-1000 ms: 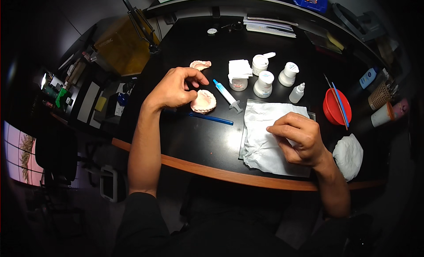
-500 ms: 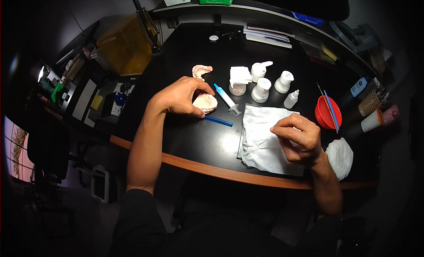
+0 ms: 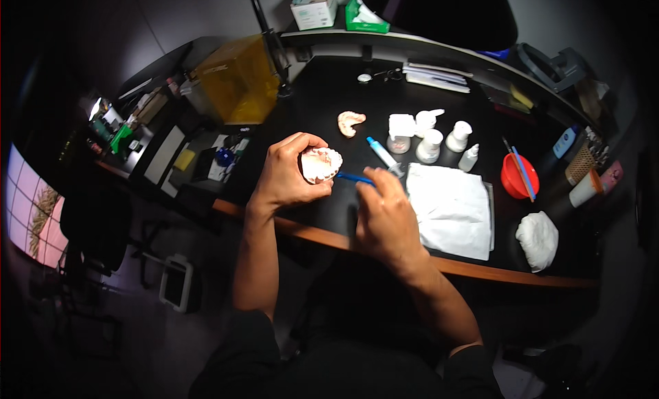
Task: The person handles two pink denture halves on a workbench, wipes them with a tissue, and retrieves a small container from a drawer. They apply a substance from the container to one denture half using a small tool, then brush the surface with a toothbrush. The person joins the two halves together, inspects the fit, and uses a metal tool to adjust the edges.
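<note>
Your fingers [image 3: 296, 146] curl around a pink-and-white dental cast [image 3: 320, 164], your left hand [image 3: 287, 171] lifting it just above the near edge of the black desk [image 3: 322, 104], where a second ago it sat flat under your fingertips. Your right hand [image 3: 386, 217], which was resting on the white paper towel [image 3: 449, 208], has crossed over and now pinches a thin blue tool [image 3: 353, 179], its tip meeting the cast's side. Both hands are closed on what they carry; neither is slack. The shift reads as setup ending and close work on the cast starting. Behind them lie a second pink cast [image 3: 350, 121], a blue-tipped syringe [image 3: 379, 150] and a cluster of white bottles [image 3: 432, 135]. A red bowl [image 3: 518, 179] and a crumpled white cloth [image 3: 537, 239] sit well off to your right.
</note>
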Action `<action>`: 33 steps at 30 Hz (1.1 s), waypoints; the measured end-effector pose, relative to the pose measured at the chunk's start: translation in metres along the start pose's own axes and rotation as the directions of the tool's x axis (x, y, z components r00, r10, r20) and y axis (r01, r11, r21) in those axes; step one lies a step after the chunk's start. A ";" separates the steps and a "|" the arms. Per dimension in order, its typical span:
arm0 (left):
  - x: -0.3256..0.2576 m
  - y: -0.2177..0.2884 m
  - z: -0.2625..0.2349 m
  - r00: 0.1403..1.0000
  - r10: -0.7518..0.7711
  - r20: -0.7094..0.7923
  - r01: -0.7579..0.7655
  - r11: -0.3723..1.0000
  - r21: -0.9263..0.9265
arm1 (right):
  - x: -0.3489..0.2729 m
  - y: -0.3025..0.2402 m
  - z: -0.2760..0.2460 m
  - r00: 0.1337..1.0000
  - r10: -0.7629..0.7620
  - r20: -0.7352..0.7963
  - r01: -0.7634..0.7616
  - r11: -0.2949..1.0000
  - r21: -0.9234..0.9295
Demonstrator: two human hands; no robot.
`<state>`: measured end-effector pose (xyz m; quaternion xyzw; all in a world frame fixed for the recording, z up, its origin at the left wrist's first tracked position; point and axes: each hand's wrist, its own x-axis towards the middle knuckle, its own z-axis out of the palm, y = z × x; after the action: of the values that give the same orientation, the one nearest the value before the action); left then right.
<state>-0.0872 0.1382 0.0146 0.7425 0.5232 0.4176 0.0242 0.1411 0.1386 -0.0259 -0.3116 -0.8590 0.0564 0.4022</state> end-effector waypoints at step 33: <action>-0.201 0.026 -0.032 0.921 -0.351 -0.170 0.360 0.932 0.029 | -0.080 -0.050 0.036 0.912 0.050 0.408 -0.255 0.848 0.465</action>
<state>-0.1091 -0.0462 -0.0721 0.5992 0.6616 0.4495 0.0349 0.1288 0.0572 -0.0853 -0.2460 -0.8467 0.3727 0.2895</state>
